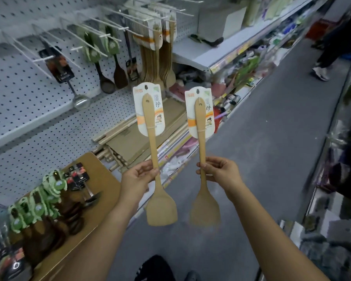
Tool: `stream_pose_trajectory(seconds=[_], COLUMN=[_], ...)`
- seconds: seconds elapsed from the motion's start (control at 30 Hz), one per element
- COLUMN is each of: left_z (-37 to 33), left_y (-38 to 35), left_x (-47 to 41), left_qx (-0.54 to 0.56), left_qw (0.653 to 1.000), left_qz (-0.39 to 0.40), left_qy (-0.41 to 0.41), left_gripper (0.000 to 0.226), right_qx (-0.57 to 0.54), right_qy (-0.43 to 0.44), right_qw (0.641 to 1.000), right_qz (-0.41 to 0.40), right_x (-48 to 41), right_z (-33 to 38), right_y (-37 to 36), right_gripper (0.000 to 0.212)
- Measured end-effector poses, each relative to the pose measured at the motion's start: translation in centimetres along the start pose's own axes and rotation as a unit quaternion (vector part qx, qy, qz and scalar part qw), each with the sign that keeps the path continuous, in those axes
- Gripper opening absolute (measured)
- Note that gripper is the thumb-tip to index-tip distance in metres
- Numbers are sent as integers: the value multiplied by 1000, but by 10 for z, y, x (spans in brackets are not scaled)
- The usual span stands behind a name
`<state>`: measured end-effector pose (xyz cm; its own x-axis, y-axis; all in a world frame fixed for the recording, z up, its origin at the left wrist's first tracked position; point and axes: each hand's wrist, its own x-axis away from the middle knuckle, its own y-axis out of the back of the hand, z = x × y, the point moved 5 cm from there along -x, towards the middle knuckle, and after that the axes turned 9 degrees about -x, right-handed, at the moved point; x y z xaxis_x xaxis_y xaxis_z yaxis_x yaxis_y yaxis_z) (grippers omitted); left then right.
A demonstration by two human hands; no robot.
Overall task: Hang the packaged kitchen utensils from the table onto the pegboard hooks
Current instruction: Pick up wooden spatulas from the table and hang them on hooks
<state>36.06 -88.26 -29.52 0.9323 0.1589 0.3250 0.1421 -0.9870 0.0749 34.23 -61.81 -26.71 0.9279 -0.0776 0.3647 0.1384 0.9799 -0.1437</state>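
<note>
Grip: left spatula (pixel 152 138) pinched mid-handle by left hand (pixel 139 175), right spatula (pixel 201 142) by right hand (pixel 219 171) | blades kept down so card holes are presented to hooks (pixel 104 35) at 11 o'clock | remaining stock (pixel 49 191) seen on table (pixel 105 179) at 8 o'clock

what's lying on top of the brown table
Piles of packaged utensils: dark spoons on green cards, metal ladles on black cards. The heap hides the table surface beneath it.
</note>
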Motion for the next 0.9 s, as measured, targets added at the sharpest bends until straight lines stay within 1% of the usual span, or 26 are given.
stream_pose_trajectory(seconds=[0.17, 0.27, 0.4, 0.57, 0.73, 0.9], left_z=[-18, -28, -40, -58, -73, -84], left_y=[-22, -30, -38, -54, -74, -108], left_x=[-54, -91, -133, -175, -214, -248], left_qx=[33, 53, 42, 50, 44, 43], left_qw=[998, 995, 992, 989, 985, 976], left_qz=[-56, -84, -120, -137, -166, -211], left_qy=[-9, -18, -18, -6, -16, -22], left_gripper=[24, 24, 25, 22, 23, 24], right_qx=[17, 23, 37, 48, 66, 56], right_qy=[1, 9, 13, 35, 50, 40], right_qw=[999, 998, 996, 994, 989, 986], right_qz=[42, 54, 78, 94, 121, 151], right_x=[-75, -124, -175, -238, -304, -378], right_z=[22, 38, 69, 116, 148, 173], right_y=[-3, -12, -21, -22, -18, -7], right_gripper=[10, 8, 10, 12, 14, 14])
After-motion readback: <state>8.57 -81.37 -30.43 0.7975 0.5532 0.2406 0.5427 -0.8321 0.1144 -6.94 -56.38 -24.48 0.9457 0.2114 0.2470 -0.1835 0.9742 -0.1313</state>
